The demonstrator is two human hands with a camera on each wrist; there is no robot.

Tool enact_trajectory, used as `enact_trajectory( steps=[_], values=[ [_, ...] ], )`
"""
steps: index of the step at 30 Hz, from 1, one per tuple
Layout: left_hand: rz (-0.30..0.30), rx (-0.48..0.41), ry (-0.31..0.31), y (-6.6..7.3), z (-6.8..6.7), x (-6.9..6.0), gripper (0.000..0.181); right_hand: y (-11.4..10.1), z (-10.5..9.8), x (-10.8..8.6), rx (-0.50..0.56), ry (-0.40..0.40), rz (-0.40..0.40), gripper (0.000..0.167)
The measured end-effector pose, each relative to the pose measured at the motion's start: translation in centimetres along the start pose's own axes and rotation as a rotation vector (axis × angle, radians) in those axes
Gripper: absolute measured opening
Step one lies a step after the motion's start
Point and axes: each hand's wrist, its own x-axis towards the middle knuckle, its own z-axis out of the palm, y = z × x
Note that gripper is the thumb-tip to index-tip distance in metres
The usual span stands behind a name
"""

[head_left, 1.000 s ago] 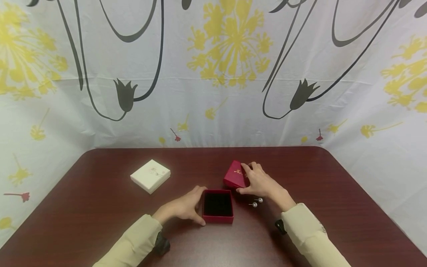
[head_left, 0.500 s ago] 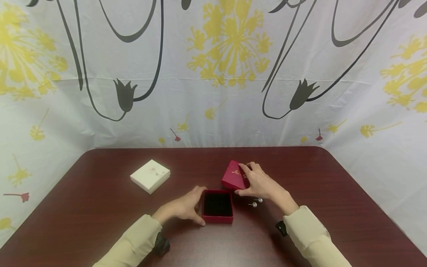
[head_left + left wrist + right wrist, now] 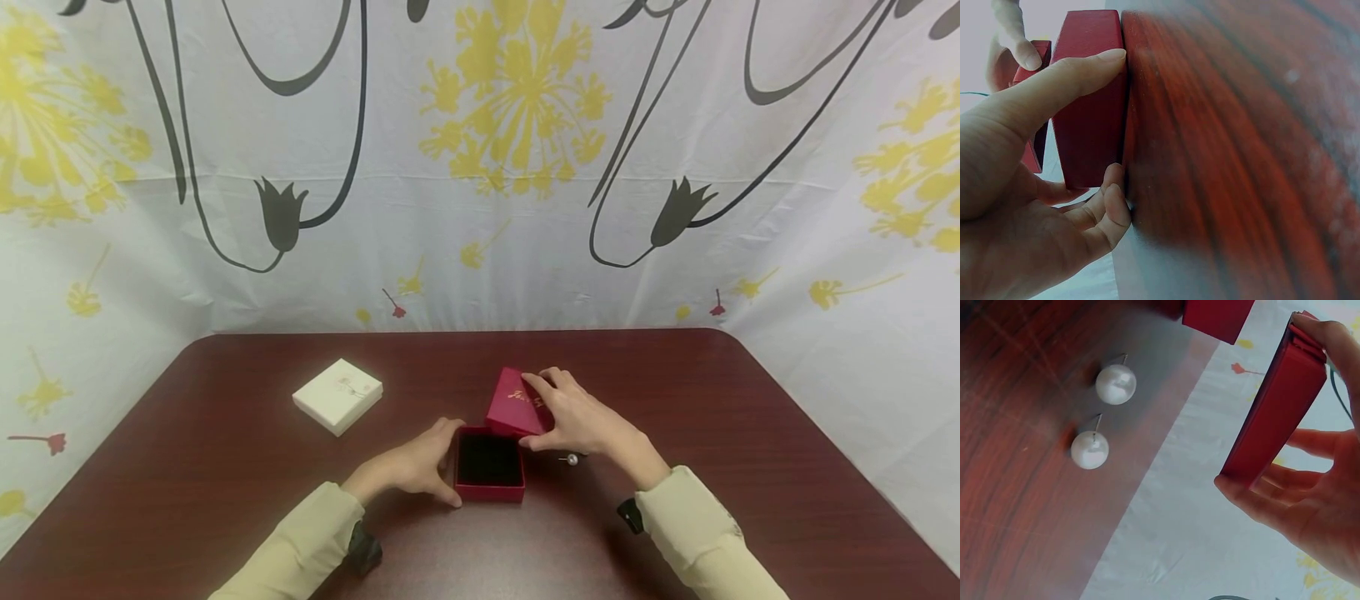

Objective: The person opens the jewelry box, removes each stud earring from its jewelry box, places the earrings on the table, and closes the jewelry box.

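Observation:
A red jewelry box base (image 3: 489, 493) with a black pad inside sits on the table. My left hand (image 3: 416, 461) holds it by its left side, thumb at the near corner and fingers at the far one; the left wrist view shows the thumb across the base's wall (image 3: 1091, 137). My right hand (image 3: 585, 417) grips the red box lid (image 3: 512, 404), which has gold lettering, tilted above the far right corner of the base. Two pearl stud earrings, one nearer (image 3: 1090, 450) and another beside it (image 3: 1116, 384), lie on the table; the right hand hides one in the head view.
A white box (image 3: 339, 393) with a printed flower stands at the back left of the dark wood table (image 3: 187, 492). Behind the table hangs a white curtain (image 3: 480, 275) with flower patterns.
My right hand has brought the lid left and nearer, from beside the base to over its far right corner. One earring has become covered in the head view. The left hand has stayed still.

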Motion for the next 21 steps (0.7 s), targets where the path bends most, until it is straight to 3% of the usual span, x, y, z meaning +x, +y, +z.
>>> enact_trajectory(
  steps=[21],
  values=[
    [0.007, 0.031, 0.016, -0.2, 0.2, 0.0, 0.095, -2.2, -0.3, 0.0, 0.027, -0.055, -0.122, 0.082]
  ],
)
